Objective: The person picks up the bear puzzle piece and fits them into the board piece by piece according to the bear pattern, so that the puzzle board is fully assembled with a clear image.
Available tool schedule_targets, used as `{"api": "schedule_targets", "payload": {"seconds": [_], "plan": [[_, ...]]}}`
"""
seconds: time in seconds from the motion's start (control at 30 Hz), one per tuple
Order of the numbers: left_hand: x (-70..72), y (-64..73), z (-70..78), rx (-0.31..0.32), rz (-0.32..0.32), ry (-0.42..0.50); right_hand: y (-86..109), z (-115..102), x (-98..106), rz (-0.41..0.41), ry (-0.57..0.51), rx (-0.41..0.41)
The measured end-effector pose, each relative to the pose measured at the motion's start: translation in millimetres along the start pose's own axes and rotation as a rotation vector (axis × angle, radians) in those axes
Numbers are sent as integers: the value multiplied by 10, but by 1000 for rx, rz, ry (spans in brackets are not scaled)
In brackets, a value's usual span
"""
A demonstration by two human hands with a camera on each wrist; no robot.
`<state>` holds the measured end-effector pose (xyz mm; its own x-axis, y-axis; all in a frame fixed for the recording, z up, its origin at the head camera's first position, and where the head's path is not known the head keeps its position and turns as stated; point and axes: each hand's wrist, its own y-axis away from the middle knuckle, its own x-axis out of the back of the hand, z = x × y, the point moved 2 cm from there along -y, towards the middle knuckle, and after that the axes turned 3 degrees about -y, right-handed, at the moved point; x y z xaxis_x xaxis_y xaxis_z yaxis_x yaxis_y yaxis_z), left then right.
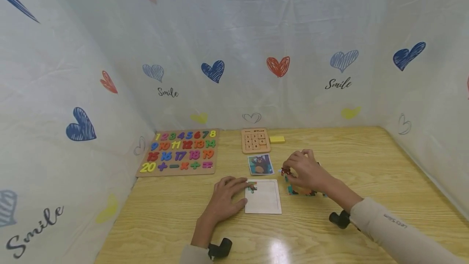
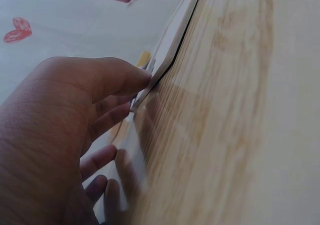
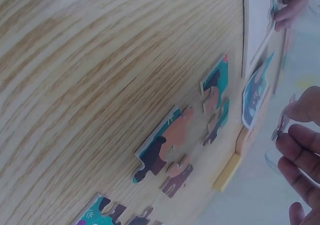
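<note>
A white square puzzle tray (image 1: 264, 201) lies on the table. One jigsaw piece (image 1: 252, 188) sits in its upper left corner. My left hand (image 1: 224, 199) rests at the tray's left side, thumb at the edge and index finger reaching over the corner piece. Between thumb and fingers, my right hand (image 1: 308, 172) pinches a reddish-brown puzzle piece (image 1: 285, 171), raised above the table in the right wrist view. Under and beside that hand lie several loose puzzle pieces (image 3: 162, 147), teal, brown and orange, partly hidden by it in the head view.
A bear picture card (image 1: 261, 164) lies behind the tray. Farther back are a wooden sliding number puzzle (image 1: 255, 141) and a yellow block (image 1: 277, 139). At left lies a board of coloured numbers (image 1: 178, 152). A heart-printed curtain (image 1: 242, 44) encloses the table's back and sides.
</note>
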<state>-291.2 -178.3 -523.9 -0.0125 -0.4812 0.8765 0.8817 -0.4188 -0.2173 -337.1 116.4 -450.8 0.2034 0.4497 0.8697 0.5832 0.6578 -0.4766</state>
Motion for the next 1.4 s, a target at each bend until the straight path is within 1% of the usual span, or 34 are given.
{"api": "schedule_targets", "payload": {"seconds": [0.1,0.37,0.53,0.67,0.97,1.27,1.4], "plan": [[4,1,3,-5,-2,2,-8,-20,-22,2,4,11],[3,-7,2,7,-12,-1,-57,-83,-60,-43,5,-3],[2,-7,7,-10,-5,-15,-76,-124,-88,-64,11,-4],[7,-5,8,-23,7,-19,-92,-158,-113,-66,-1,-3],[8,-4,9,8,-20,-17,-134,-222,-174,-54,2,28],[19,8,16,-16,10,1,-185,-312,-245,-80,36,39],[22,6,15,-16,13,0,-206,-341,-280,-85,48,47]]}}
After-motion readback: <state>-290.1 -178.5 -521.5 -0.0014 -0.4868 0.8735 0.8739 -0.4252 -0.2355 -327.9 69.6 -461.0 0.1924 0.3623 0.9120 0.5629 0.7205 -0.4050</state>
